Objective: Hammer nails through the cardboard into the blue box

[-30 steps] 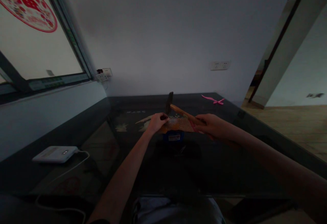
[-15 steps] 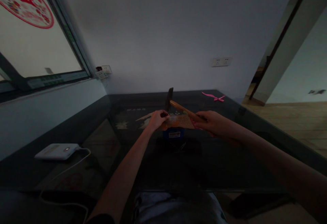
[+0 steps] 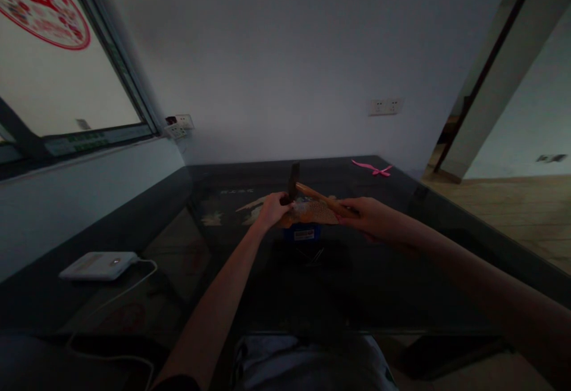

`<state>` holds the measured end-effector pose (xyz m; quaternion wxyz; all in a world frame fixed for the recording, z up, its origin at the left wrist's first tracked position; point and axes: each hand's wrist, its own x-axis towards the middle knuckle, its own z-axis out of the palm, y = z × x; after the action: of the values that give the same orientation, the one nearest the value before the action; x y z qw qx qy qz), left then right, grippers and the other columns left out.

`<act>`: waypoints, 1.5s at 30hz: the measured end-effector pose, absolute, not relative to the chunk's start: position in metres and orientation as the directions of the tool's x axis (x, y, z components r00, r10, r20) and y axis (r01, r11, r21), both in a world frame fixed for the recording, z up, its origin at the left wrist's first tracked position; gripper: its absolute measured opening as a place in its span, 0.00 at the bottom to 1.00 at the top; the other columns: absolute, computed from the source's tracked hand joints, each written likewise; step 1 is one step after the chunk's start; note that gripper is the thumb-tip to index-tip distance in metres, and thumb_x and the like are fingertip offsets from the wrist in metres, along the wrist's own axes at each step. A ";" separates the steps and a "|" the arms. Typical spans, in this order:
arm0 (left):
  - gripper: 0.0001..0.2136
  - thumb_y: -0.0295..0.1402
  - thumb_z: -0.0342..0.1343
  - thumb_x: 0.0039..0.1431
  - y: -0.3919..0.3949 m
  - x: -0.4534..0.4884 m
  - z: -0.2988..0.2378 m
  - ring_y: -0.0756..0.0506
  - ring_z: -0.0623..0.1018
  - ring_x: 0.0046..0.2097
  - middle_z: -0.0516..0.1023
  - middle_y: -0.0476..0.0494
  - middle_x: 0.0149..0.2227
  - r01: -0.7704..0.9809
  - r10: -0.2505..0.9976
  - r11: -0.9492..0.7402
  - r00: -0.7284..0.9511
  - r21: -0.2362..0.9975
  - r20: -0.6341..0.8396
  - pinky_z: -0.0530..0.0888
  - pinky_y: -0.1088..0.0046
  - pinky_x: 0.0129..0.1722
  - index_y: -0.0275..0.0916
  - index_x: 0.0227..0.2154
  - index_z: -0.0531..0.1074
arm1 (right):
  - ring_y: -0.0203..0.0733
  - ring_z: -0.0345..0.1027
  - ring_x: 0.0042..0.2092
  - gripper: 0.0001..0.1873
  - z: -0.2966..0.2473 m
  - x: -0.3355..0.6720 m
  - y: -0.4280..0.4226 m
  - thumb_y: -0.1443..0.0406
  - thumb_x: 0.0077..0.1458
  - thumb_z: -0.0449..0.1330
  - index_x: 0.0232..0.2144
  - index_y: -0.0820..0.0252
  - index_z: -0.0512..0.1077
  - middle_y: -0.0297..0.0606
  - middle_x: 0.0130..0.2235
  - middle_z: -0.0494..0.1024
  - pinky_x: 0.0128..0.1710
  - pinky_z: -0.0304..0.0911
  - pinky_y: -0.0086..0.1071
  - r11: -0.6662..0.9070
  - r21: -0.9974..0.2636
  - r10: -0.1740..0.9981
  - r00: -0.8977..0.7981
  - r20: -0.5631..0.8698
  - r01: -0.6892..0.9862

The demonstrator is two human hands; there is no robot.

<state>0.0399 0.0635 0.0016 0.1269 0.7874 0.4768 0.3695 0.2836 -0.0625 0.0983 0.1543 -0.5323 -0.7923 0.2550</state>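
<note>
My right hand (image 3: 364,215) is closed round the wooden handle of a hammer (image 3: 319,193). The hammer's dark head lies just above the fingertips of my left hand (image 3: 273,207). Thumb and finger of that left hand are pinched together at the top of a tan, patterned slab (image 3: 316,211); whatever is between them is too small to make out. Beneath the slab shows a blue container (image 3: 303,232) with a white label. I cannot tell the slab's material in the dim light.
All this rests on a dark glossy table (image 3: 276,302). On the left lies a white power bank (image 3: 100,265) with a white cable (image 3: 125,293). A pink ribbon (image 3: 372,168) is at the far right. Behind stands a wall with a socket (image 3: 385,106).
The hammer head has come down closer to my left fingertips, and my right hand has lowered slightly with it. My left hand keeps its place on the slab.
</note>
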 end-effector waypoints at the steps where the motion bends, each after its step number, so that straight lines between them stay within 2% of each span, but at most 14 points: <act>1: 0.06 0.31 0.58 0.50 0.063 0.040 0.002 0.45 0.76 0.34 0.78 0.43 0.31 0.658 0.845 -0.513 0.274 0.552 0.459 0.71 0.70 0.36 0.35 0.31 0.75 | 0.30 0.59 0.14 0.16 0.098 0.284 -0.062 0.62 0.52 0.55 0.43 0.64 0.68 0.30 0.19 0.67 0.12 0.53 0.24 0.301 -0.572 0.923 -0.384 -0.027 0.763; 5: 0.05 0.28 0.58 0.50 0.060 0.042 0.005 0.47 0.77 0.34 0.79 0.44 0.31 0.616 0.840 -0.529 0.286 0.583 0.460 0.71 0.71 0.37 0.35 0.31 0.75 | 0.30 0.59 0.14 0.12 0.098 0.285 -0.062 0.61 0.51 0.55 0.37 0.63 0.68 0.29 0.18 0.65 0.12 0.54 0.24 0.313 -0.584 0.928 -0.371 0.021 0.749; 8: 0.04 0.27 0.58 0.49 0.059 0.042 0.006 0.47 0.76 0.34 0.79 0.45 0.31 0.611 0.841 -0.529 0.282 0.589 0.462 0.71 0.71 0.38 0.36 0.30 0.75 | 0.30 0.58 0.14 0.12 0.095 0.288 -0.062 0.60 0.51 0.55 0.34 0.63 0.66 0.27 0.17 0.64 0.12 0.53 0.24 0.289 -0.650 0.936 -0.350 0.037 0.703; 11: 0.04 0.27 0.58 0.49 0.059 0.042 0.006 0.47 0.76 0.34 0.79 0.45 0.31 0.607 0.836 -0.535 0.282 0.587 0.471 0.71 0.71 0.38 0.36 0.30 0.75 | 0.31 0.58 0.15 0.14 0.084 0.292 -0.064 0.58 0.51 0.55 0.36 0.63 0.65 0.26 0.17 0.63 0.12 0.54 0.25 0.266 -0.747 0.936 -0.349 0.049 0.609; 16: 0.04 0.27 0.58 0.49 0.059 0.043 0.005 0.47 0.76 0.34 0.78 0.44 0.31 0.580 0.824 -0.557 0.294 0.595 0.485 0.71 0.72 0.37 0.35 0.29 0.75 | 0.31 0.56 0.16 0.20 0.050 0.290 -0.070 0.57 0.51 0.54 0.44 0.61 0.64 0.25 0.19 0.61 0.14 0.54 0.25 0.212 -0.896 0.957 -0.267 0.110 0.391; 21: 0.05 0.29 0.58 0.49 0.058 0.041 0.007 0.48 0.76 0.34 0.78 0.44 0.31 0.550 0.808 -0.583 0.315 0.598 0.497 0.72 0.72 0.37 0.35 0.30 0.74 | 0.30 0.55 0.16 0.23 0.025 0.283 -0.072 0.55 0.50 0.55 0.46 0.60 0.64 0.26 0.20 0.62 0.13 0.53 0.25 0.190 -0.957 0.979 -0.118 0.167 0.219; 25: 0.07 0.29 0.59 0.48 0.063 0.033 0.004 0.48 0.76 0.36 0.77 0.45 0.33 0.537 0.803 -0.591 0.317 0.603 0.504 0.73 0.72 0.39 0.36 0.33 0.74 | 0.29 0.54 0.15 0.23 0.015 0.284 -0.071 0.54 0.49 0.57 0.45 0.60 0.64 0.26 0.21 0.62 0.12 0.52 0.25 0.204 -0.970 0.976 -0.103 0.191 0.129; 33: 0.04 0.28 0.59 0.48 0.070 0.029 -0.004 0.48 0.77 0.34 0.78 0.45 0.31 0.576 0.819 -0.561 0.283 0.595 0.499 0.73 0.71 0.39 0.36 0.29 0.74 | 0.28 0.55 0.15 0.24 0.011 0.285 -0.072 0.56 0.49 0.58 0.47 0.62 0.64 0.25 0.20 0.63 0.12 0.52 0.24 0.186 -0.981 0.978 -0.108 0.180 0.056; 45: 0.04 0.29 0.59 0.49 0.066 0.028 0.002 0.48 0.77 0.35 0.79 0.45 0.33 0.570 0.830 -0.547 0.274 0.613 0.485 0.73 0.71 0.39 0.37 0.30 0.74 | 0.29 0.55 0.15 0.20 0.011 0.285 -0.074 0.57 0.51 0.56 0.44 0.62 0.64 0.25 0.18 0.63 0.13 0.51 0.24 0.179 -0.976 0.978 -0.133 0.162 0.128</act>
<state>0.0278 0.0661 0.0018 0.1613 0.7816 0.4480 0.4029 0.2846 -0.0742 0.0105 0.4735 -0.4575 -0.6043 0.4487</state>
